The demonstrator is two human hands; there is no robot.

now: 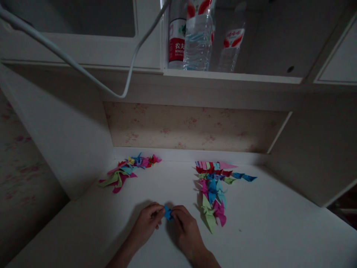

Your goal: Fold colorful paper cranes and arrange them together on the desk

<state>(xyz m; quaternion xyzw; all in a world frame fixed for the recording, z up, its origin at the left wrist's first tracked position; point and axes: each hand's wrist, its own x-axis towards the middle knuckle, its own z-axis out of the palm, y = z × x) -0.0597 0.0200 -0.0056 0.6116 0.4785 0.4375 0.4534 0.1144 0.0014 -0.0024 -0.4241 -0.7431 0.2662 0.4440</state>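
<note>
Between my two hands, low over the white desk (251, 234), is a small blue folded paper piece (168, 213). My left hand (149, 219) pinches its left side between thumb and fingers. On the opposite side my right hand (185, 225) is closed on it, its fingertips partly hiding the paper. Just right of my right hand lie a light green paper crane (208, 214) and a magenta paper crane (219, 213). The exact fold of the blue piece is too small to make out.
Several colourful folded papers (213, 178) lie in rows at the right, and a pile of paper cranes (122, 173) sits at the back left. A shelf (234, 76) with water bottles (198, 41) overhangs the desk. A white cable (92, 80) hangs in front.
</note>
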